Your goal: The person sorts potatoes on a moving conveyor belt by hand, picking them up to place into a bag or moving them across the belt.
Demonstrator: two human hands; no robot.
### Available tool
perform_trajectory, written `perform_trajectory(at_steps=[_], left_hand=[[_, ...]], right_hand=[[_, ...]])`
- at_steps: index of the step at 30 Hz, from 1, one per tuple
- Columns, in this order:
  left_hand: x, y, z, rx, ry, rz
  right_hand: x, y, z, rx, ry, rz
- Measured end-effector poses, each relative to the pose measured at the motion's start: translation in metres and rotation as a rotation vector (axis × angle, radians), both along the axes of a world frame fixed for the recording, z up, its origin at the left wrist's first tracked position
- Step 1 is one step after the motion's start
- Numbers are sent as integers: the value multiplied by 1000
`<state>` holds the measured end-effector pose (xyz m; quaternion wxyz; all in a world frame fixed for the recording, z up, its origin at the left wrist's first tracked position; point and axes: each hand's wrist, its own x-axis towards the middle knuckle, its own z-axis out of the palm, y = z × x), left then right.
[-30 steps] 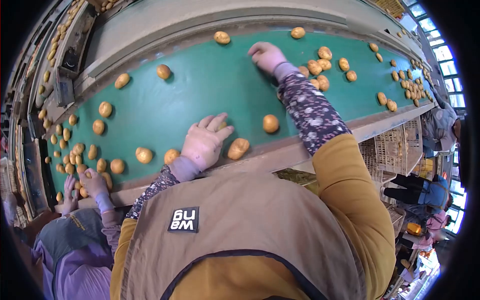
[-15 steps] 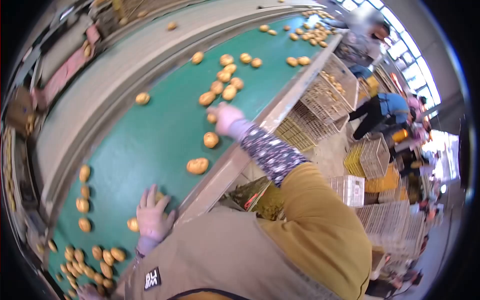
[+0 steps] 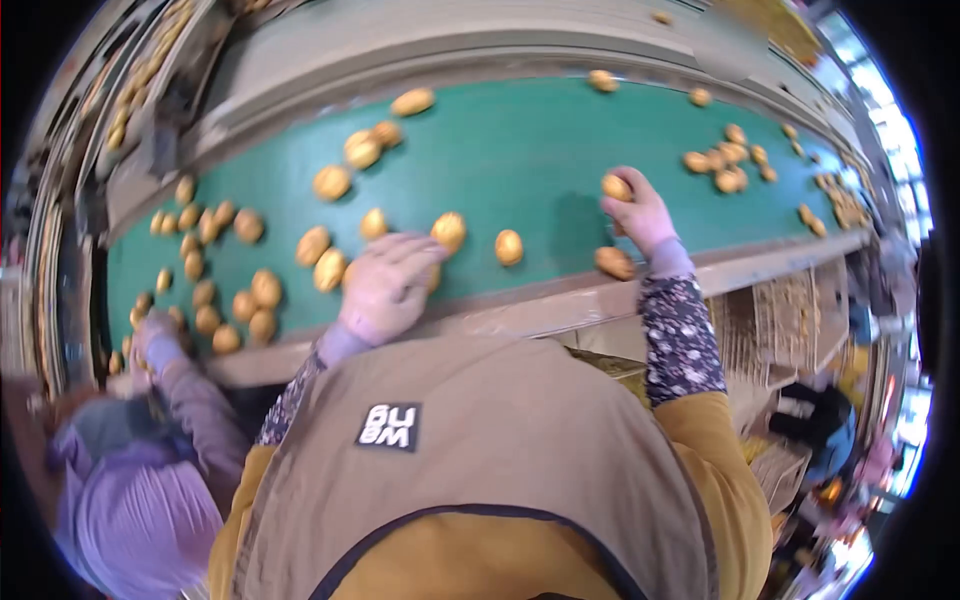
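My right hand [image 3: 640, 212], in a pale glove, pinches a potato [image 3: 616, 187] just above the green conveyor belt [image 3: 520, 150]. Below its wrist side another potato [image 3: 613, 263] lies near the belt's edge. My left hand [image 3: 385, 285], also gloved, is spread palm down over potatoes at the near side of the belt, partly covering them. Around its fingers are a potato [image 3: 448, 231] and a smaller one [image 3: 374, 223]. A single potato [image 3: 509, 247] rests between my two hands.
At the left, a co-worker in purple [image 3: 140, 490] reaches a hand [image 3: 157, 338] among several potatoes. The belt's metal rim [image 3: 540, 312] runs in front of me. Plastic crates [image 3: 785, 320] stand at the right, with a person in blue [image 3: 835, 435] beyond them.
The view has turned toward the left. My right hand has lifted a potato off the belt. My left hand now lies over other potatoes, and more of the co-worker shows.
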<state>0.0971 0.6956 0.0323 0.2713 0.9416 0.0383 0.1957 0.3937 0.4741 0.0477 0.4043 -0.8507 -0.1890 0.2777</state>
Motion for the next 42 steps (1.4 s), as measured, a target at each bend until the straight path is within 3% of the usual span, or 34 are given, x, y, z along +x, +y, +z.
perform_trajectory(at_steps=[1,2,6,7,9,10,12,13,17,19,20,22,23,26,28,30,32,34,36,39,41,42], left_hand=[[-7,-7,-5,-104,12,-83],[-10,-8,-12,-209,6,-190],[-21,-16,-18,-207,-15,-234],[-22,-17,-17,-195,13,-207],[-27,-14,-18,-148,33,-154],[-33,-13,-16,-150,35,-144],[-46,-10,-12,-155,83,-35],[-54,-8,-13,-174,82,4],[-88,18,-23,-157,121,198],[-96,26,-19,85,137,421],[-97,30,-18,86,137,422],[-85,30,-15,151,29,508],[-74,27,-14,141,-56,459],[-45,-2,-12,157,120,258],[-37,-14,-16,170,176,263],[-38,-14,-20,184,232,268],[-52,1,-23,36,265,341],[-67,18,-23,125,257,370],[-72,34,-26,282,282,543],[-54,48,-11,362,126,607],[-31,57,-10,370,92,603],[-21,64,-10,378,57,604]], right_hand=[[4,-1,-20,-123,-170,127],[-10,9,-25,-122,-160,164],[-91,34,-43,80,-349,701],[-101,43,-41,81,-342,722],[-114,58,-25,87,-66,732],[-113,62,-17,87,-62,742],[-101,68,-7,25,308,540],[-91,72,-16,122,78,529],[-52,101,-9,132,183,428],[-62,120,4,194,-72,526],[-69,133,2,195,-72,527],[-84,157,4,187,-354,650],[-88,167,17,0,-345,720],[-86,178,11,-152,-527,760],[-84,175,11,-222,-461,792],[-83,165,-3,-58,-549,907],[-81,159,-1,30,-440,927],[-84,159,31,19,75,678],[-54,173,-14,278,63,530],[-60,184,16,216,-10,505],[-65,192,18,142,-242,671],[-67,197,12,49,-235,734]])
